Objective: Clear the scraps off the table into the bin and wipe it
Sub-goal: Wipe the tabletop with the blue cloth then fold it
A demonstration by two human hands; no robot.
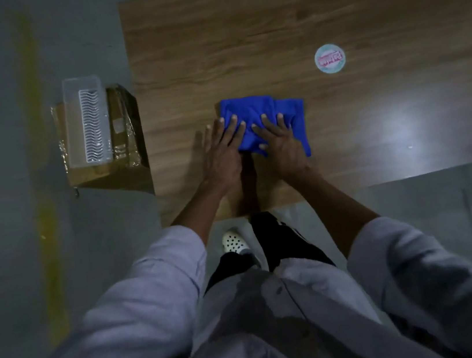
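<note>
The left hand (220, 153) and right hand (283, 145) are lying flat, fingers (267, 124) spread, pressing the blue cloth (261, 107) onto the table (297, 18) near its front edge. A round disc (329, 58) is lying apart at 1 o'clock. At 9 o'clock, off the table, a clear plastic container (87, 121) is sitting on a cardboard box (127, 127).

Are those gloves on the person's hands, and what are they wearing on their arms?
No gloves: the left hand and right hand are bare, with no ring, watch or band that shows. Each arm wears a loose, pale lilac-grey long sleeve, the left sleeve and right sleeve both pushed up so the forearms are uncovered. No markings show on the fabric.
</note>
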